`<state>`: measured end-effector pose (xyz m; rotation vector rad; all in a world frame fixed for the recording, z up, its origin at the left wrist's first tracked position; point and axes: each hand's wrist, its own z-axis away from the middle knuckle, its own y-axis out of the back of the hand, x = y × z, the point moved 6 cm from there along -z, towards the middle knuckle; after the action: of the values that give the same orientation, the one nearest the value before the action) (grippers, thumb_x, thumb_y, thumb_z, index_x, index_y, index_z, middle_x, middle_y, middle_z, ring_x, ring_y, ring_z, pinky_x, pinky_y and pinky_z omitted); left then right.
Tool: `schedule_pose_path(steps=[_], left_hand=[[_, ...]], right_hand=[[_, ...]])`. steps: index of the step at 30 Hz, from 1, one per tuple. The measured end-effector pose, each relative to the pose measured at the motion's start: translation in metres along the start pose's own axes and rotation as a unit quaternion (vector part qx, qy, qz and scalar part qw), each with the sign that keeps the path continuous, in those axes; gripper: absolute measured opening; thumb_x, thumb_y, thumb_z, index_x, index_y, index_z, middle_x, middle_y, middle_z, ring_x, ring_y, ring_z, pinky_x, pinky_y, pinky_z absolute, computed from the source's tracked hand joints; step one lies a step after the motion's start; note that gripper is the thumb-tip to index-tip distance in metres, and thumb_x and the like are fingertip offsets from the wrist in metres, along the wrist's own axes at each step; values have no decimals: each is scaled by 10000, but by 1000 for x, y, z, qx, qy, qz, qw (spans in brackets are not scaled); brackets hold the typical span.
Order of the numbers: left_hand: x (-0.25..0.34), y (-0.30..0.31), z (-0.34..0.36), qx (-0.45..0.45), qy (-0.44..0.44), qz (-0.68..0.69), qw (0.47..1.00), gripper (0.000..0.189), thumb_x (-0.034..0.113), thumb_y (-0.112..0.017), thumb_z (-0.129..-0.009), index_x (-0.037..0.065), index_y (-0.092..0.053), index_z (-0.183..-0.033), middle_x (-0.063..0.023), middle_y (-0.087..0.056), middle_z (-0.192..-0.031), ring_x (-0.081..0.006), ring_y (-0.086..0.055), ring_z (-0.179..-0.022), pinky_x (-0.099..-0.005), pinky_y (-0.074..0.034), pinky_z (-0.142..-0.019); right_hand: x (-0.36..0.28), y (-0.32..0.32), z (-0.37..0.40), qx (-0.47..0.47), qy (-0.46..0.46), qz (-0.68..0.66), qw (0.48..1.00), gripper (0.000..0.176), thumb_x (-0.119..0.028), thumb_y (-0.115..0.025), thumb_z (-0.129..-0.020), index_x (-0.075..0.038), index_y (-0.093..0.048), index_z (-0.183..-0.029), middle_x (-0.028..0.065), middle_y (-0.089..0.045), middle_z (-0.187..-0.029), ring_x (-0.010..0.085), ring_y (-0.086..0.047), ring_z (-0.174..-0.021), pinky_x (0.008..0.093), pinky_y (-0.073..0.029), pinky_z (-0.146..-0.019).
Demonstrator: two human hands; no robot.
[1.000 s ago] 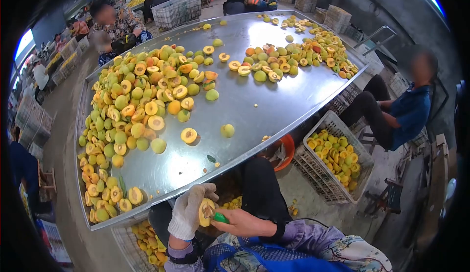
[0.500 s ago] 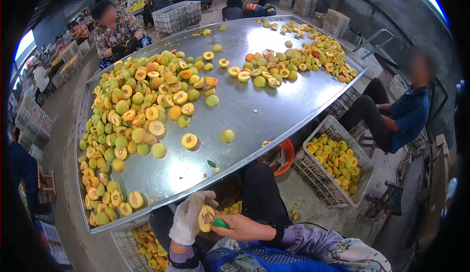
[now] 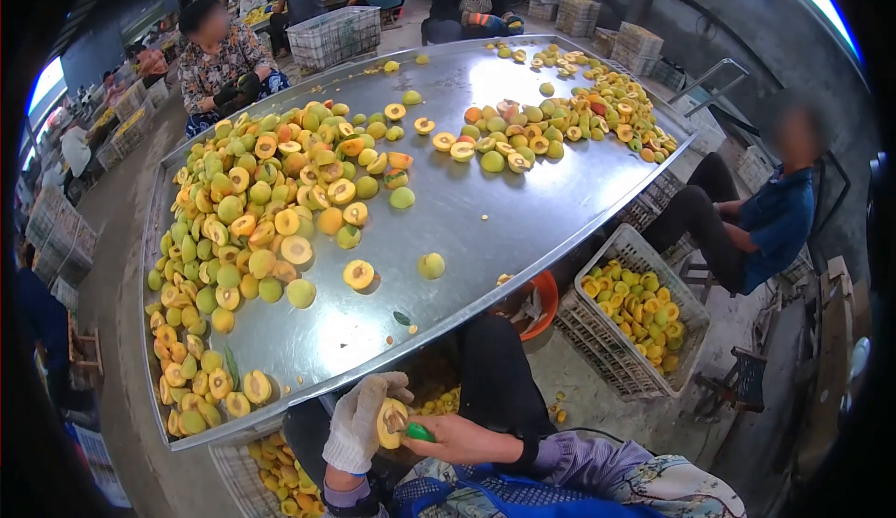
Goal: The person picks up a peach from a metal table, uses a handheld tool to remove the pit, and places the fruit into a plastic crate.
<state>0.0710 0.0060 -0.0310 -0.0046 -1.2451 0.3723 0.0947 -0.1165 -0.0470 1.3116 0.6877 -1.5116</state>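
Observation:
My left hand (image 3: 351, 432), in a pale knit glove, is closed round a halved yellow peach (image 3: 388, 429) with its cut face turned to the right. In my bare right hand (image 3: 462, 441) is a small tool with a green handle (image 3: 420, 432), its tip against the cut face near the pit. What the tip looks like is too small to tell. Both hands are low in the view, over my lap, just in front of the metal table (image 3: 448, 266). A big heap of halved peaches (image 3: 233, 210) lies on the table's left side.
A second peach heap (image 3: 551, 126) lies at the table's far right. A crate of peach halves (image 3: 597, 331) and an orange bucket (image 3: 544, 303) stand at right; another crate (image 3: 238, 481) is below left. Several people sit around, one at right (image 3: 779, 229).
The view has shifted slightly. My left hand still grips the peach half, and my right hand keeps the green-handled tool at its pit, with little visible movement.

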Motion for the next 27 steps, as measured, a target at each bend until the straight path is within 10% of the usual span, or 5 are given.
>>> schedule_pose_path(steps=[27], left_hand=[[-7,1,-3,6,2,33,999,534,449,-452,-942,-50,-576,-1087,-149,-626,-898,-191,-613,-754,-269,-500,-683]], right_hand=[[-1,2,-1,-14,-10,2,1000,366,-346,-502,-920,-34,-528,-1111,195,-596,-771,340,-592,-685,395,-450,-634]])
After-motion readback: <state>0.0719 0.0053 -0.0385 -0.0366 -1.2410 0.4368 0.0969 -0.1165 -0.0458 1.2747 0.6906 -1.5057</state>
